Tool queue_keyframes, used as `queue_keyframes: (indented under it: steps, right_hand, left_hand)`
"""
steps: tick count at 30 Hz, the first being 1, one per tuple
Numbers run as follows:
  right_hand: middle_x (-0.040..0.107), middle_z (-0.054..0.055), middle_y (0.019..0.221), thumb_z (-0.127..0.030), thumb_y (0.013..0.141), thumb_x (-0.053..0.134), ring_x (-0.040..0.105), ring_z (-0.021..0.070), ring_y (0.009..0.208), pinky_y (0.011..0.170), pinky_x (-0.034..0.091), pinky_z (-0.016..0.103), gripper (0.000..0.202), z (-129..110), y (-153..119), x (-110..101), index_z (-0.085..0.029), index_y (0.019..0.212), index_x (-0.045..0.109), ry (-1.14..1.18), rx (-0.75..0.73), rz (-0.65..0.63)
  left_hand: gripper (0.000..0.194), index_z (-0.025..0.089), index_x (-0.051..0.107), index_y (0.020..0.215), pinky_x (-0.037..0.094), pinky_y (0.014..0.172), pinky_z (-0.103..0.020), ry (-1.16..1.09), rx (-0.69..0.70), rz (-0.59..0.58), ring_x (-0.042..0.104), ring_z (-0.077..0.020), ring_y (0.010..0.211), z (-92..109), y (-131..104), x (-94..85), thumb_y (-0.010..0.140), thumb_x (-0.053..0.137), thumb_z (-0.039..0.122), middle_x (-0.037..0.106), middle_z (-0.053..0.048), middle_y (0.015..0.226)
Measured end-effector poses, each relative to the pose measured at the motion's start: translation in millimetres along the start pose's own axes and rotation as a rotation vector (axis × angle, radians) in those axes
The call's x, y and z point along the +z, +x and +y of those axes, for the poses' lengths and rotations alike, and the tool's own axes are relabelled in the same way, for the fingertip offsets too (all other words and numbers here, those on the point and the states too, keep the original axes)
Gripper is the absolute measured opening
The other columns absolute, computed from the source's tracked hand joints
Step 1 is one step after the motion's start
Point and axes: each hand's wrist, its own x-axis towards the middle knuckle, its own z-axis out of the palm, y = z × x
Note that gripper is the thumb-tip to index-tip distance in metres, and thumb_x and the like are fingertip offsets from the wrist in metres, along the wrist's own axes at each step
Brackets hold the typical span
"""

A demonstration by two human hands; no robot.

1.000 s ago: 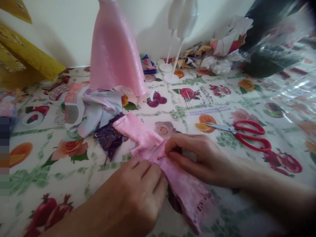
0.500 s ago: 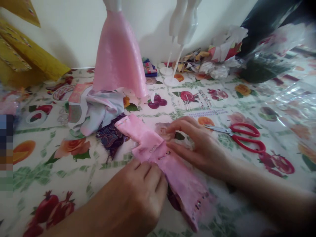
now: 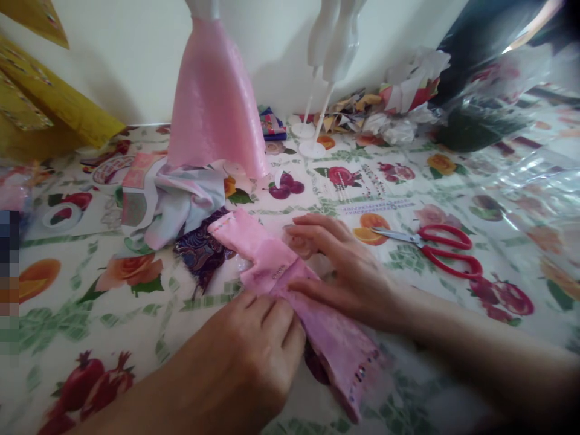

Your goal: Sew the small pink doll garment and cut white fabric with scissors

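A small pink doll dress (image 3: 338, 338) lies slantwise on the table, with beads along its upper edge, waist and hem. At its near side, about the waist, my left hand (image 3: 258, 353) has its fingers closed on the fabric; the fingertips are partly hidden. My right hand (image 3: 347, 269) rests over the far side of the dress with fingers apart. Its thumb lies flat across the cloth just below the waist. Under the dress's upper end is a dark paisley cloth scrap (image 3: 203, 248).
Red-handled scissors (image 3: 446, 248) lie to the right. A doll-sized mannequin in a pink skirt (image 3: 215, 103) stands behind, left of two bare white mannequin forms (image 3: 338, 54). A pale cloth (image 3: 181, 205), a tape roll (image 3: 66, 214), and plastic bags (image 3: 539, 187) lie around on the flowered tablecloth (image 3: 90, 308).
My right thumb has moved down and left onto the dress, covering beads below the waist. My left hand keeps its hold in the same place. The view has shifted slightly.
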Motion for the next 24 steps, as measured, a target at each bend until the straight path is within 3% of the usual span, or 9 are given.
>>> queue_keyframes:
  steps: [3, 5, 7, 11, 17, 21, 24]
  right_hand:
    - [0.063, 0.007, 0.108, -0.031, 0.091, 0.06, 0.059, 0.0213, 0.099, 0.085, 0.05, 0.036, 0.019, -1, 1, -18, -0.02, 0.107, 0.06, 0.053, 0.106, 0.071]
    - [0.064, 0.002, 0.086, -0.024, 0.091, 0.056, 0.059, 0.0148, 0.076, 0.067, 0.048, 0.028, 0.006, -2, 1, -26, -0.02, 0.092, 0.061, 0.131, 0.167, -0.004]
    - [0.061, -0.002, 0.076, -0.019, 0.091, 0.054, 0.054, 0.0111, 0.065, 0.058, 0.043, 0.024, 0.007, -3, 0, -29, -0.02, 0.086, 0.06, 0.201, 0.171, -0.143]
    - [0.059, -0.002, 0.073, -0.015, 0.089, 0.053, 0.05, 0.0099, 0.063, 0.058, 0.038, 0.024, 0.01, -1, -4, -20, -0.019, 0.085, 0.06, 0.167, 0.102, -0.283]
    - [0.058, 0.0, 0.077, -0.014, 0.088, 0.051, 0.049, 0.0115, 0.066, 0.06, 0.036, 0.026, 0.009, -1, -5, -15, -0.018, 0.088, 0.059, 0.11, 0.086, -0.301]
    - [0.058, -0.001, 0.078, -0.015, 0.088, 0.052, 0.049, 0.0113, 0.066, 0.061, 0.036, 0.026, 0.007, -1, -5, -16, -0.018, 0.09, 0.057, 0.103, 0.098, -0.307]
    - [0.056, -0.001, 0.078, -0.025, 0.091, 0.056, 0.049, 0.0116, 0.067, 0.061, 0.036, 0.026, 0.007, 2, -6, -11, -0.019, 0.089, 0.054, 0.08, 0.144, -0.248]
  left_hand:
    - [0.023, 0.013, 0.068, 0.093, 0.054, 0.064, -0.039, -0.029, -0.001, 0.004, 0.062, -0.0243, 0.074, -1, 0, 2.6, 0.08, 0.05, 0.006, 0.07, -0.012, 0.092]
    - [0.021, 0.013, 0.068, 0.095, 0.055, 0.064, -0.039, -0.049, -0.01, 0.037, 0.063, -0.0247, 0.075, -2, 0, 4.0, 0.083, 0.052, 0.008, 0.07, -0.011, 0.09]
    - [0.02, 0.012, 0.068, 0.097, 0.055, 0.064, -0.039, -0.047, -0.013, 0.081, 0.064, -0.0247, 0.076, -2, 0, 4.3, 0.086, 0.052, 0.01, 0.07, -0.01, 0.088]
    - [0.022, 0.011, 0.067, 0.103, 0.056, 0.069, -0.042, -0.018, -0.035, 0.137, 0.066, -0.0267, 0.082, -1, -2, 4.2, 0.091, 0.05, 0.015, 0.071, -0.011, 0.096]
    - [0.034, 0.008, 0.062, 0.123, 0.049, 0.102, -0.04, -0.037, -0.039, 0.125, 0.061, -0.0269, 0.113, 4, 0, 14.1, 0.095, 0.05, 0.021, 0.066, -0.014, 0.125]
    - [0.039, 0.005, 0.062, 0.125, 0.05, 0.101, -0.039, -0.045, -0.038, 0.087, 0.062, -0.0273, 0.115, 7, 2, 17.8, 0.099, 0.044, 0.029, 0.065, -0.016, 0.127]
    - [0.041, 0.005, 0.062, 0.125, 0.05, 0.101, -0.039, -0.048, -0.05, 0.072, 0.062, -0.0278, 0.115, 9, 2, 16.0, 0.1, 0.043, 0.031, 0.065, -0.016, 0.127]
